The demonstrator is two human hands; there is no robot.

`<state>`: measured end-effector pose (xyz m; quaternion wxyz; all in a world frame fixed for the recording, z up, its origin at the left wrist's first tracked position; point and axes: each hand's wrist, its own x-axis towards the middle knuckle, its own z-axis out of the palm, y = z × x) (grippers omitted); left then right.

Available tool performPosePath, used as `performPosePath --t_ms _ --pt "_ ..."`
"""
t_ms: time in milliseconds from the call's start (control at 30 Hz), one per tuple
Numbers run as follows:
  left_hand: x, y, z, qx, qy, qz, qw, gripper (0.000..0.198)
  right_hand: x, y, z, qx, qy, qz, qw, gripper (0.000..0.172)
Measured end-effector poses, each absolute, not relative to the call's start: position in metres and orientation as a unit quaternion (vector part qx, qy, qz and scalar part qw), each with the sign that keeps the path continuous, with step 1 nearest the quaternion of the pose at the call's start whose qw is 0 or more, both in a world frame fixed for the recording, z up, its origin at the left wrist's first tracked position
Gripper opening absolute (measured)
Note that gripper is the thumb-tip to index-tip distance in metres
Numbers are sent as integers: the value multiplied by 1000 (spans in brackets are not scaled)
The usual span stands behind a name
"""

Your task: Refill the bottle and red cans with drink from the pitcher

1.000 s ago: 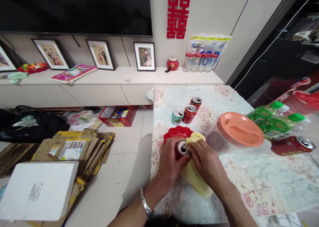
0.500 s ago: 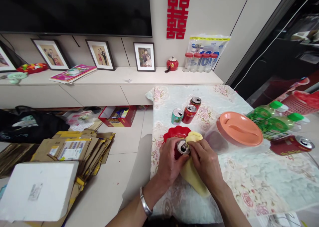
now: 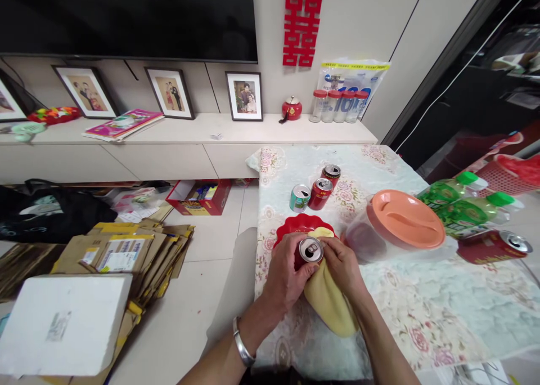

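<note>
My left hand (image 3: 287,269) is closed around an opened red drink can (image 3: 311,250), holding it upright with its silver top towards me. My right hand (image 3: 343,264) grips a pale yellow cloth (image 3: 329,300) and presses it to the can's right side; the cloth's loose end hangs down towards me. Just behind the can sits a red scalloped dish (image 3: 301,224), partly hidden by my hands. Farther back stand a green can (image 3: 300,198) and two red cans, one nearer (image 3: 321,193) and one behind it (image 3: 331,174).
Right of my hands stands a clear container with an orange lid (image 3: 407,219). Green-capped bottles (image 3: 468,210) and a large red can (image 3: 493,246) lie at the table's right. On the floor to the left are flattened cardboard (image 3: 139,253) and a white foam box (image 3: 65,323).
My right hand has moved the cloth from the can's top rim down to its right side. The can's top now shows fully, and more of the red dish is visible.
</note>
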<state>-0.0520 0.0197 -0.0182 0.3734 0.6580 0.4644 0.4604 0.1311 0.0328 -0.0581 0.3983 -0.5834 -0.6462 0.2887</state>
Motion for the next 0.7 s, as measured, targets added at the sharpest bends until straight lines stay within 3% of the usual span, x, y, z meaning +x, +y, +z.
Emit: performPosePath --t_ms 267,700 --pt "-68 28 -3 680 442 406 421 48 124 18 -47 -599 -671 249 359 25" --pt "-71 26 0 677 448 409 416 52 119 17 -19 -588 -626 241 452 26"
